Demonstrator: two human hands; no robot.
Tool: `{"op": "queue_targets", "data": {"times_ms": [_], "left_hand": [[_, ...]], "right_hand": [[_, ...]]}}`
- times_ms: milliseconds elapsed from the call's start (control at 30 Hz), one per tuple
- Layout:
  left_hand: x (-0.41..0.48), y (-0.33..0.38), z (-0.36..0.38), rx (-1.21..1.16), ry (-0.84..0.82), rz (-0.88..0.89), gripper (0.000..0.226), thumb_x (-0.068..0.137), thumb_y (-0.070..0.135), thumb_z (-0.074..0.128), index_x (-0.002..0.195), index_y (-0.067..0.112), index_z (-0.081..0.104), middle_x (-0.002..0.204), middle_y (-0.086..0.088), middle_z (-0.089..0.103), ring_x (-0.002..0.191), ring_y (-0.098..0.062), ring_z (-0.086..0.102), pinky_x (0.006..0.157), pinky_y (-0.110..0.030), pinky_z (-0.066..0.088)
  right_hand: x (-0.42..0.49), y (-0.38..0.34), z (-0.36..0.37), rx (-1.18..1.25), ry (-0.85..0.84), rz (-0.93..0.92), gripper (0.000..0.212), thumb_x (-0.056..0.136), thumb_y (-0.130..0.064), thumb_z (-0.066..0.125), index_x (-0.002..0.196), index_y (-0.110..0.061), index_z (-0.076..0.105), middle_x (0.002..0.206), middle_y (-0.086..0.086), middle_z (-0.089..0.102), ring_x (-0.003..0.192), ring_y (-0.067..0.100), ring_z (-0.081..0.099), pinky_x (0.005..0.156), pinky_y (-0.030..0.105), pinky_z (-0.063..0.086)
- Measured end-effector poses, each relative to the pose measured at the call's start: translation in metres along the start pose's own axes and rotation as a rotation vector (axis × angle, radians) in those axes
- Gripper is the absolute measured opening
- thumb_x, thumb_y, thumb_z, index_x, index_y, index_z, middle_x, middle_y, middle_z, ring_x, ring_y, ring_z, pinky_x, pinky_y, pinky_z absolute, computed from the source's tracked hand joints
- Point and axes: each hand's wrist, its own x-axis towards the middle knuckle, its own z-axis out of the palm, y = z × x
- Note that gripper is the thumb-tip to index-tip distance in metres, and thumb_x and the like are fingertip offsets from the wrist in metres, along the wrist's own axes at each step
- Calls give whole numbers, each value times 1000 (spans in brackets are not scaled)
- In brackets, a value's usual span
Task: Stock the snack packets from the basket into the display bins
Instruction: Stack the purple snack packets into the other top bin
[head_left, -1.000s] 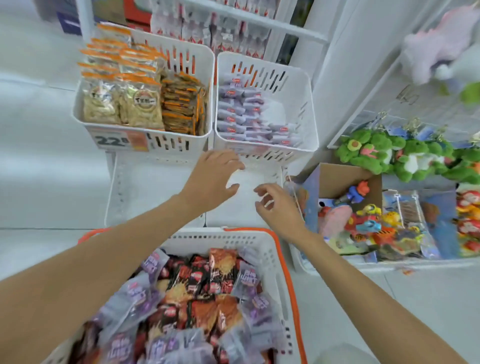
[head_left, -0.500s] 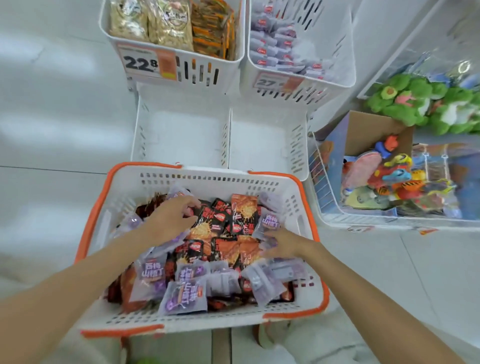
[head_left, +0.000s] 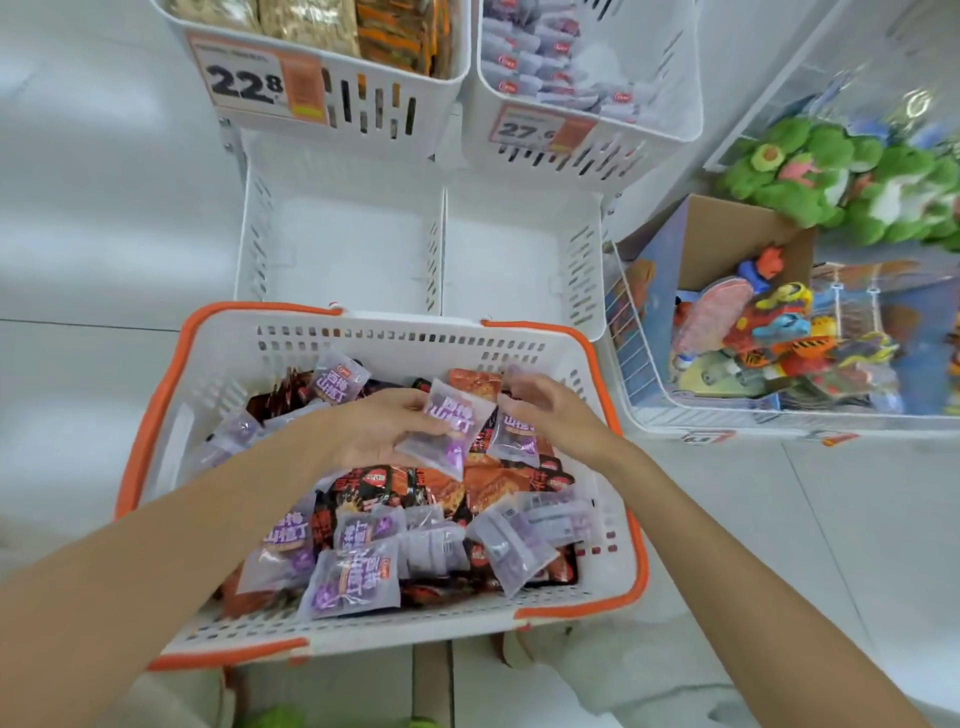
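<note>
A white basket with an orange rim sits in front of me, full of purple-and-clear snack packets and red-black ones. My left hand is over the middle of the basket and holds a purple packet between thumb and fingers. My right hand hovers close beside it at the basket's far right, fingers bent and blurred above another purple packet; whether it grips anything is unclear. Beyond the basket stand two empty white display bins, left and right.
Above the empty bins are two stocked bins: one with brown and orange packs and a 22.8 price tag, one with pale packets. To the right a wire tray holds colourful toys, with green plush toys behind.
The view dropped from the upper bins to the basket. Both hands came down from the empty bins into the basket, and my left hand has picked up a purple packet.
</note>
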Motion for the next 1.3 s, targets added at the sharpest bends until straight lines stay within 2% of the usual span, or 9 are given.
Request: {"op": "queue_targets", "data": {"times_ms": [233, 333, 600, 700, 767, 900, 1033, 1167, 1300], "left_hand": [[2, -21, -21, -78, 128, 79, 43, 92, 8, 66, 128, 23, 49, 119, -5, 69, 105, -25, 70, 96, -48, 53], [1, -21, -20, -88, 119, 91, 40, 93, 11, 64, 128, 26, 54, 121, 0, 69, 105, -23, 70, 92, -46, 55], [-5, -24, -21, -133, 183, 137, 20, 90, 27, 66, 105, 31, 53, 107, 13, 63, 107, -24, 68, 91, -41, 53], [-4, -15, -22, 87, 235, 194, 68, 73, 43, 76, 131, 28, 43, 124, 4, 59, 106, -16, 67, 92, -34, 53], [-3, -2, -19, 166, 199, 215, 83, 64, 47, 77, 134, 24, 39, 125, 0, 60, 105, -15, 68, 94, -32, 52], [-2, 35, -3, 317, 140, 255, 84, 72, 37, 82, 140, 18, 36, 130, -1, 56, 118, -17, 58, 99, -32, 46], [2, 75, 7, 568, 268, 414, 88, 84, 27, 77, 149, 13, 19, 116, -1, 57, 102, -14, 57, 75, -18, 42], [6, 134, 23, 635, 251, 589, 75, 78, 16, 80, 130, 17, 26, 106, 14, 43, 84, -2, 53, 63, -7, 44], [15, 220, 43, 753, 250, 806, 83, 69, 23, 88, 128, 24, 29, 127, 1, 38, 104, -15, 55, 79, -12, 47]], "right_hand": [[38, 75, 21, -568, 44, 166, 67, 96, -30, 60, 152, -11, 29, 153, 14, 31, 139, 33, 32, 113, 38, 30], [42, 76, 29, -665, 43, 177, 64, 83, -44, 71, 135, -16, 48, 138, 10, 39, 125, 28, 40, 102, 37, 39], [31, 44, 25, -280, -42, 67, 39, 77, -14, 81, 110, -8, 61, 103, 0, 57, 94, 15, 56, 82, 37, 45], [25, 1, 8, 29, 57, -16, 31, 84, -5, 74, 113, -11, 66, 101, -15, 63, 88, -3, 57, 84, 26, 42], [29, -22, 0, 121, 91, -94, 36, 83, -10, 77, 117, -15, 67, 111, -7, 68, 101, 11, 63, 90, 30, 46], [30, -66, -3, -23, 7, -199, 56, 82, -18, 79, 133, -22, 56, 133, -4, 49, 123, 14, 50, 92, 24, 49], [30, -103, -33, -67, -53, -215, 87, 84, -17, 77, 152, -37, 26, 144, -1, 40, 124, 14, 49, 85, 20, 49], [34, -142, -95, -75, -81, -134, 57, 81, -7, 77, 132, -13, 52, 130, 9, 55, 98, 13, 62, 71, 24, 56], [39, -181, -171, -65, -50, -195, 46, 79, -1, 77, 118, -15, 56, 114, 3, 62, 81, 12, 67, 66, 28, 55]]}}
